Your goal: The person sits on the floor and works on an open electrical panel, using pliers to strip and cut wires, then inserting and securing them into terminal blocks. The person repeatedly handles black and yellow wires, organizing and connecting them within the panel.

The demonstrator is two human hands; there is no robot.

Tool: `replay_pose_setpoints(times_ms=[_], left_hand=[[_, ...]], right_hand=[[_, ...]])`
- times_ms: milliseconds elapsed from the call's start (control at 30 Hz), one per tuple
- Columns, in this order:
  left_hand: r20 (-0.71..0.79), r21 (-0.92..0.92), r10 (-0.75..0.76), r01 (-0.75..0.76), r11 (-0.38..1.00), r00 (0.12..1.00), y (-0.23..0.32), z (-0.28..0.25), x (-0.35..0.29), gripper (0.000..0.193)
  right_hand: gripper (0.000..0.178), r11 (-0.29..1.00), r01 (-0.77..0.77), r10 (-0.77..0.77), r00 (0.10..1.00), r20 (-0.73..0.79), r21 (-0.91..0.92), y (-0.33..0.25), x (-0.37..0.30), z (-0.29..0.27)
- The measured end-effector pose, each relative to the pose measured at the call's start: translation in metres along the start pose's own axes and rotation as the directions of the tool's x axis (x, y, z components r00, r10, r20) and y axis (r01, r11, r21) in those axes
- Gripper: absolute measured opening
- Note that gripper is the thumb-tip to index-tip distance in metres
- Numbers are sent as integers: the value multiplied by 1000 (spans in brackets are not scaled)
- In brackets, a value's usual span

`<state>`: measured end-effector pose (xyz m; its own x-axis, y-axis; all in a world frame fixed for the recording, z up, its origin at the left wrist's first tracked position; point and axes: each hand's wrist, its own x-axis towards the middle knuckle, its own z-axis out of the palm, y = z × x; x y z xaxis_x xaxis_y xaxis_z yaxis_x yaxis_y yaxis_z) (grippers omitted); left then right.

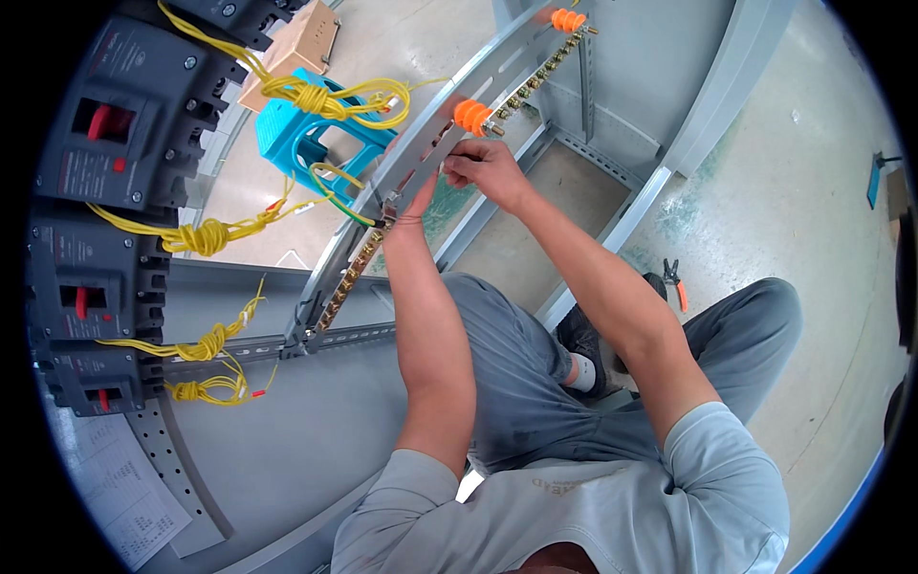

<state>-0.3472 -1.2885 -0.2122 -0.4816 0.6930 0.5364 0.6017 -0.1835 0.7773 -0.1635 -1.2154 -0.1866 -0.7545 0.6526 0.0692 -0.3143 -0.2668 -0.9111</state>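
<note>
My right hand [486, 172] is closed in a pinch beside a slotted metal rail [435, 120], just below an orange ribbed insulator [472, 117]. Whatever its fingertips grip is too small to make out. My left hand [419, 203] reaches up at the same rail, close to the right one; its fingers are mostly hidden, so their pose does not show. A yellow-green wire [346, 209] ends at the rail by my left wrist. Brass-coloured screws line a metal bar [541, 78] beyond the right hand, and more screws line a lower bar [352, 277].
Black circuit breakers [129, 120] with red levers stand at the left, trailing bundled yellow wires [206, 236]. A blue plastic stool [287, 129] and a wooden box [298, 48] are behind the rail. Orange-handled pliers [677, 287] lie on the floor by my knee. Grey cabinet framing [660, 182] surrounds me.
</note>
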Motion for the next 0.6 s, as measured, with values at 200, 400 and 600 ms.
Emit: replay_pose_setpoints(times_ms=[200,400,600], left_hand=[[13,-213,-93,94,972,996,29,9,0,52],[228,-651,-287,365,666,930,41,4,2,41],[392,-919,-36,393,37,919,53,5,8,29]], right_hand=[[20,990,116,-127,981,-149,-82,-17,-33,5],[15,973,184,-207,963,-173,-140,-30,-64,16],[16,975,133,-167,968,-186,-179,-34,-73,6]])
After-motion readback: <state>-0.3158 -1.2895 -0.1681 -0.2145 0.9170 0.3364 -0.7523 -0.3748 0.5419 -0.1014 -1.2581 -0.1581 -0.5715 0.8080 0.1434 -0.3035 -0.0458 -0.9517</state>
